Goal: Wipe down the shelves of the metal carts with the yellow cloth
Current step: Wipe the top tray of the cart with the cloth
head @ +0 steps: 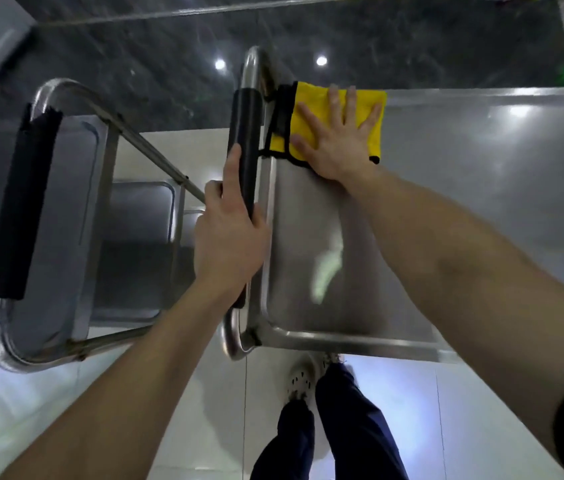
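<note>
A yellow cloth (pixel 315 98) with black edging lies flat on the top shelf (pixel 446 209) of the right-hand metal cart, at its far left corner. My right hand (pixel 337 140) presses on the cloth with straight, spread fingers. My left hand (pixel 228 233) grips the black foam sleeve of that cart's handle (pixel 247 123), fingers curled round the bar. A second metal cart (pixel 62 209) stands to the left, its own black-padded handle (pixel 20 209) toward its left end.
The second cart's lower shelves (pixel 135 251) show between the two carts. A dark marble strip (pixel 169 57) runs beyond both. Glossy white floor tiles (pixel 169 427) lie below, with my legs and shoes (pixel 303 379) close to the right cart's near edge.
</note>
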### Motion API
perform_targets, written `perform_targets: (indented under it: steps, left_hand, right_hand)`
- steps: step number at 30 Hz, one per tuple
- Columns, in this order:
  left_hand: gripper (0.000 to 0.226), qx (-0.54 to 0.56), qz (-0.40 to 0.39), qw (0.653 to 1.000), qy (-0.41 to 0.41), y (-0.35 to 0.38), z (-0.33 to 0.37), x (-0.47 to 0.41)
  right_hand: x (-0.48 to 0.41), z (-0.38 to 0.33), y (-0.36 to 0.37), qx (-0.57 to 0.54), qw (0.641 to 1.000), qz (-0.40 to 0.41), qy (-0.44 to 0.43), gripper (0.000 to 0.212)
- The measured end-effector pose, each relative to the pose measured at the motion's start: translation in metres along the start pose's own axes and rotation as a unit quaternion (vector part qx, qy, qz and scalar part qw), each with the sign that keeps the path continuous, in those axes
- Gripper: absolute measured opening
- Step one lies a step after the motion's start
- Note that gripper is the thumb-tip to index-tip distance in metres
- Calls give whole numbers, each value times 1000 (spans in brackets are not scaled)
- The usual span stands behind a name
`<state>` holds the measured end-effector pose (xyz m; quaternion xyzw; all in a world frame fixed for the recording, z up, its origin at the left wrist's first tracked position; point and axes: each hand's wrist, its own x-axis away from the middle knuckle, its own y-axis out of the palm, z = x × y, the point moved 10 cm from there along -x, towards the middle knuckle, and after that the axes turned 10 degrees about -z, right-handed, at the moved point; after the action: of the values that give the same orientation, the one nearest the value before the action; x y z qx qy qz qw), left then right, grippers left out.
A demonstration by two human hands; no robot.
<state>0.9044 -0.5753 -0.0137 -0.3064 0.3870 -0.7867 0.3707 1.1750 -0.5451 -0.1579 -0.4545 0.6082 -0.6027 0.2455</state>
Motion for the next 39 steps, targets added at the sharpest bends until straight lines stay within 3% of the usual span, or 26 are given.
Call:
perform_targets:
  steps: [8, 18, 22, 26, 34, 39]
  left_hand:
    - [84, -22, 0, 1000, -13, -2, -3, -5]
    - [83, -83, 8, 997, -2, 2, -3, -9]
    - [85, -89, -2, 996, 3, 6, -3, -12]
    - [86, -77, -8, 997, 4, 7, -7, -14]
    - [84, -93, -15, 996, -2, 7, -5, -10]
    - [85, -95, -25, 995, 0, 8, -5, -10]
  right_hand:
    - [8, -37, 12, -13, 1000, -2, -13, 77]
    - [229, -114, 80, 15, 997, -41, -59, 76]
    - [284, -112, 93, 4, 995, -51, -88, 73]
    - [305, -72, 92, 0, 994, -81, -71, 71]
    - [366, 124, 73, -14, 984, -139, 109, 77]
    - [342, 173, 54, -47, 982, -124, 136, 76]
